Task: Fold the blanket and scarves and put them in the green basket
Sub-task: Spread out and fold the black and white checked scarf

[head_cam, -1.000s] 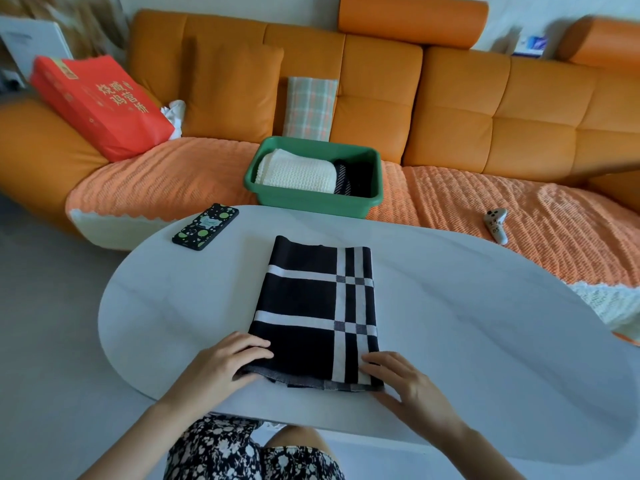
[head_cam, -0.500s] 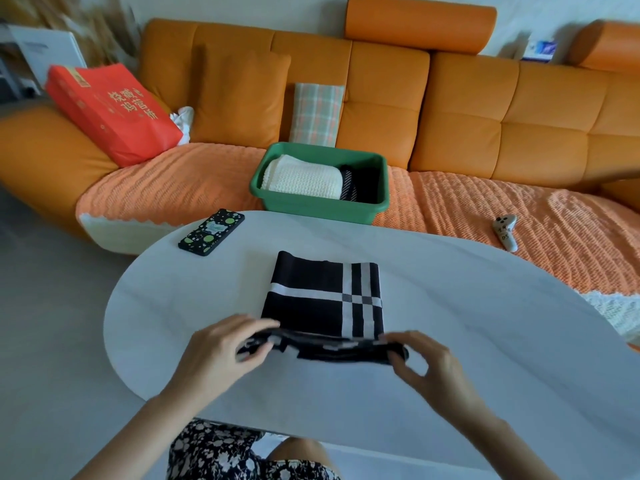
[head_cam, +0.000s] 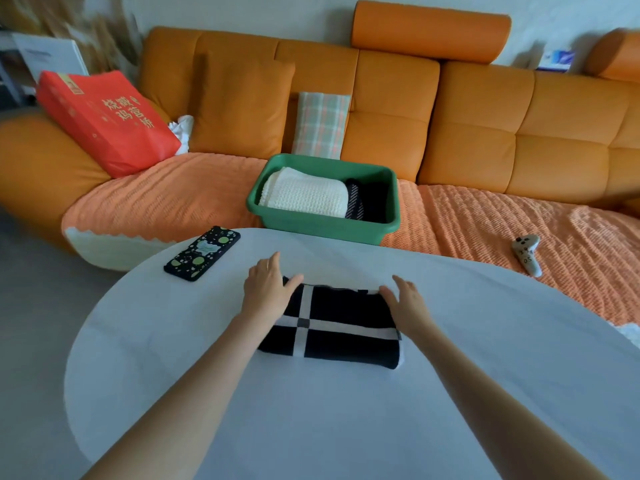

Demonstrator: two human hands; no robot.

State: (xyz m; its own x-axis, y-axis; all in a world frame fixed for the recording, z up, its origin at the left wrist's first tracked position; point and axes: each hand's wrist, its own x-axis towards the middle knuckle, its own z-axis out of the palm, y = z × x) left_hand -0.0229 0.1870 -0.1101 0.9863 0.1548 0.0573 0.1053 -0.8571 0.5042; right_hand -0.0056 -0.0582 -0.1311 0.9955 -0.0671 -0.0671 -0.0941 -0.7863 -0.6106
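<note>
Centre-left, our left hand lies flat with straight fingers on a far corner of the folded black-and-white scarf, mid-frame on the table, likely to settle the fold. Above, the green basket holds folded pieces. Our right hand presses the other corner, grasping nothing.

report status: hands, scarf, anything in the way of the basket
Both open: left hand and right hand flat on far corners of checked scarf. Scarf folded on table, not yet in green basket. To the left, phone, off the path.
</note>
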